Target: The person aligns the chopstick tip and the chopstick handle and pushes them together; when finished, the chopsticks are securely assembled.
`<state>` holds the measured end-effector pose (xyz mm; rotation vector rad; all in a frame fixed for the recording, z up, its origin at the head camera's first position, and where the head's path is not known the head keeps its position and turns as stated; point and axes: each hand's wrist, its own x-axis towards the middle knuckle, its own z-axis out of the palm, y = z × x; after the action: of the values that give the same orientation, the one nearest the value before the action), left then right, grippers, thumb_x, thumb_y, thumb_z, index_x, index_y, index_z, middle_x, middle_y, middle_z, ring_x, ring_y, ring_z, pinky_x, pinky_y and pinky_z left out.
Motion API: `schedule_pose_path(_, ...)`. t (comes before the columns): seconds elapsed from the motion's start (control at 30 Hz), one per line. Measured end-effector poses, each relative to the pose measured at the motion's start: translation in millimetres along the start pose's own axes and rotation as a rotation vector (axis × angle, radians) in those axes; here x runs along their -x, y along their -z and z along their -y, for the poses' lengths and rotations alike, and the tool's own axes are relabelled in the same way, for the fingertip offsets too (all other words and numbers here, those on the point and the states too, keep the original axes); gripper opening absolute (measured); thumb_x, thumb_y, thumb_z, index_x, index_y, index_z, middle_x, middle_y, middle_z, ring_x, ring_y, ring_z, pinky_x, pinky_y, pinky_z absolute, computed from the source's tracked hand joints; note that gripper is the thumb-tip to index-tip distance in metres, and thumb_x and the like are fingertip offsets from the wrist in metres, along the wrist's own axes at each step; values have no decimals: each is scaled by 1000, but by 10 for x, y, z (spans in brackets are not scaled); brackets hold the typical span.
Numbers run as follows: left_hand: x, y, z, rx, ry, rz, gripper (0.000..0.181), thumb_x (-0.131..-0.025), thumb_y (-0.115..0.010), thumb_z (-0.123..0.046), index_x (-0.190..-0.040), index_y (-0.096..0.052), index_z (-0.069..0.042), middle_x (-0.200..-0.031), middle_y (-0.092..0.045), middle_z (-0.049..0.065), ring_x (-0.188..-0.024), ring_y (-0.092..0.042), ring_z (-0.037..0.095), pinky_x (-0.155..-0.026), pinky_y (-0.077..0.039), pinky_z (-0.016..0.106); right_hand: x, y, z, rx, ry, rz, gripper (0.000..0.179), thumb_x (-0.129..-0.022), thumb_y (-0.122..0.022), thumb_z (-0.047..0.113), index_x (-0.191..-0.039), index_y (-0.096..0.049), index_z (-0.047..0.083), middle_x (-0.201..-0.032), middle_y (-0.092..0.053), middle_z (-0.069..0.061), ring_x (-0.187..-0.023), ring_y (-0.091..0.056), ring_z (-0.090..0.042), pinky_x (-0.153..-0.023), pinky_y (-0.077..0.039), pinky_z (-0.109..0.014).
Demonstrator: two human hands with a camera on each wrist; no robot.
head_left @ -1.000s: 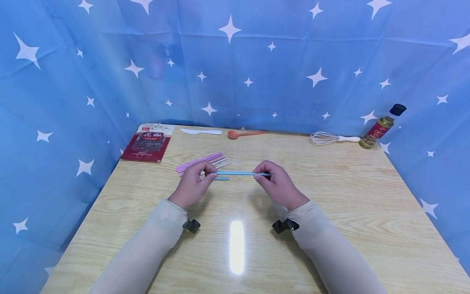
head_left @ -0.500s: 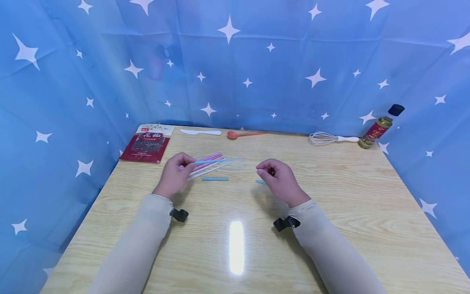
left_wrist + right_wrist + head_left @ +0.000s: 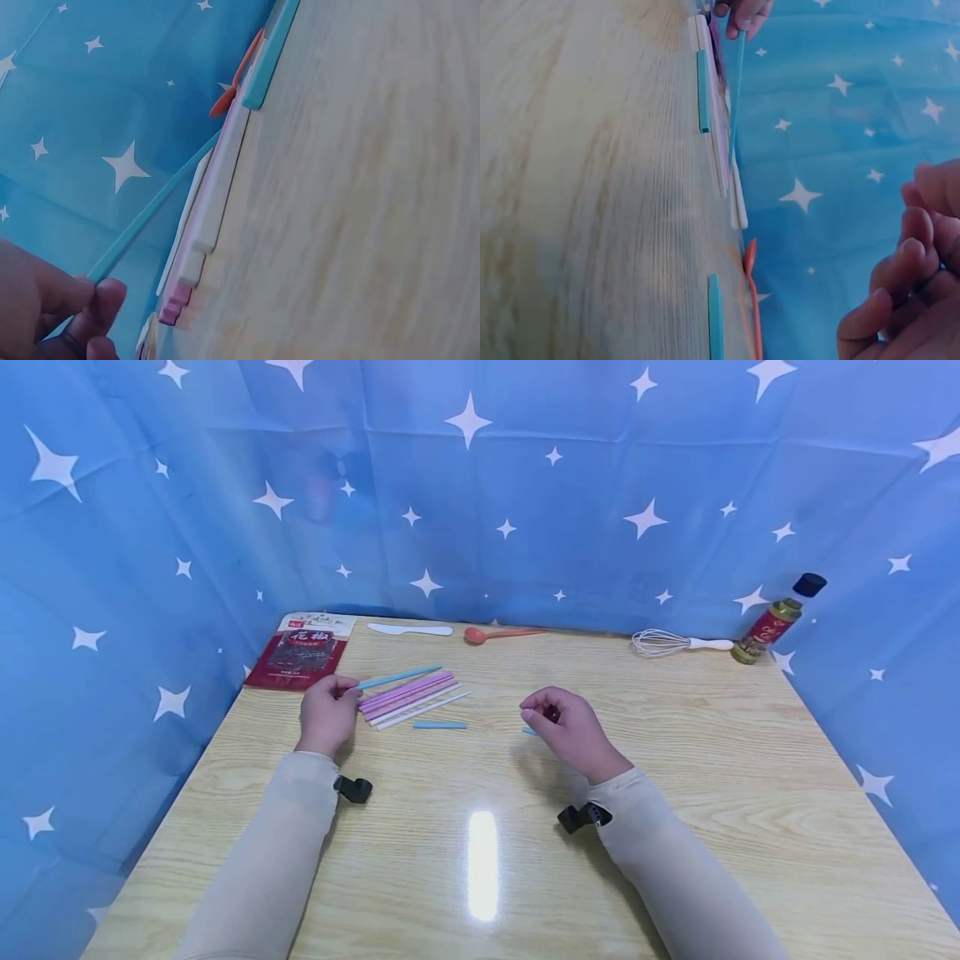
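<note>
My left hand [image 3: 327, 714] pinches one end of a thin blue chopstick [image 3: 401, 677] between thumb and fingers. That chopstick slants along the far side of a row of pink chopsticks [image 3: 405, 695] and white chopsticks [image 3: 423, 707]. Just in front of the row lies a short blue stick [image 3: 440, 725]. My right hand [image 3: 566, 731] hovers over the table's middle, fingers loosely bent; nothing shows between them in the right wrist view. Beneath it another blue stick [image 3: 716, 319] lies on the table, mostly hidden by the hand in the head view.
Along the back edge of the wooden table [image 3: 675, 827] lie a white knife [image 3: 411, 629], an orange spoon [image 3: 495, 634] and a whisk [image 3: 678, 643]. A bottle [image 3: 776, 622] stands at the back right. A red spice packet [image 3: 300, 652] lies at the back left, close to my left hand.
My right hand has let go of the blue chopstick, which both hands held before. My left hand has carried it left and back, beside the pink chopsticks. The right hand has hardly moved.
</note>
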<state>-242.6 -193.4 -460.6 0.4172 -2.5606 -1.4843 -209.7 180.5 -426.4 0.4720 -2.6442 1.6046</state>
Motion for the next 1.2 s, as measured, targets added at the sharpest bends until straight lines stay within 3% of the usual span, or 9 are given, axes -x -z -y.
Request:
schedule_pose_path(0.17,-14,2,36,-78,25,27,26,-108,-56,-20,-124,-73,-9,-120,-67,14,-115,-60,33,-100,-38,49,-4,-7,0,-7,-2,1,12,-103,-69,13,-109,-73,4,-88,-61,-6,-73,-51,-22,-62,-43,-27)
schedule_pose_path(0.33,-19,6,51,-94,50,50,27,-108,-55,-23,-125,-73,-12,-126,-68,12,-124,-58,34,-110,-28,57,-10,-10,1,-11,1,5,10,-103,-69,13,-108,-73,6,-87,-62,-6,-72,-51,-22,-62,-43,-27)
schedule_pose_path(0.9,-42,-6,82,-123,28,66,34,-108,-57,-25,-137,-68,-12,-123,-68,13,-119,-60,35,-105,-28,58,8,-13,-8,-21,-31,19,15,-103,-68,15,-112,-72,3,-90,-62,-7,-74,-51,-24,-63,-44,-28)
schedule_pose_path(1.07,-58,2,77,-190,-13,174,42,-107,-56,-28,-147,-61,-16,-142,-62,14,-133,-54,37,-111,-22,66,7,-10,-3,-24,-36,20,13,-103,-68,14,-110,-72,5,-90,-63,-7,-74,-52,-23,-63,-44,-28)
schedule_pose_path(1.2,-52,3,63,-327,-85,300,56,-106,-55,-35,-159,-48,-19,-159,-45,20,-145,-44,44,-112,-15,76,6,-8,1,-27,-35,19,9,-103,-68,14,-108,-72,8,-89,-63,-7,-74,-52,-23,-63,-44,-27)
